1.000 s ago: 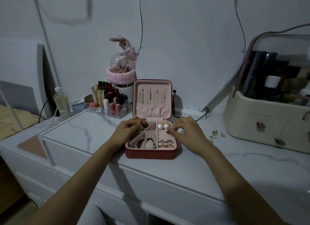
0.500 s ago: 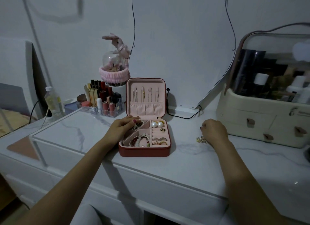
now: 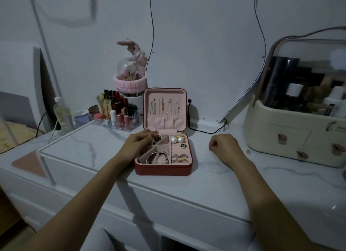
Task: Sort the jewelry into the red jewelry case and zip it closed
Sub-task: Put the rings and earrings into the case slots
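Observation:
The red jewelry case (image 3: pixel 162 170) lies open on the white marble tabletop, its pink lid (image 3: pixel 164 108) standing upright with several necklaces. Its compartments hold two pearl earrings (image 3: pixel 177 139), a black round stud (image 3: pixel 183 146), rings (image 3: pixel 180 157) and bead bracelets (image 3: pixel 158 158). My left hand (image 3: pixel 139 141) rests on the back left compartment, relaxed fingers touching the beads there. My right hand (image 3: pixel 223 146) hovers right of the case, fingers curled in a pinch; a small gold piece seems held but is hidden. One small gold piece (image 3: pixel 248 151) lies on the table further right.
A cream cosmetics box (image 3: pixel 292 138) with a clear dome stands at the right. A clear lipstick organizer (image 3: pixel 117 116), a plastic bottle (image 3: pixel 60 113) and a glass dome with a pink bunny (image 3: pixel 131 71) stand at the back left. A mirror (image 3: pixel 206 45) and black cable (image 3: pixel 206 131) are behind the case.
My right hand went from the pearl compartment out to the gold pieces on the right, then curled and drew back toward the case. The gold pieces beside it are gone. My left hand stayed.

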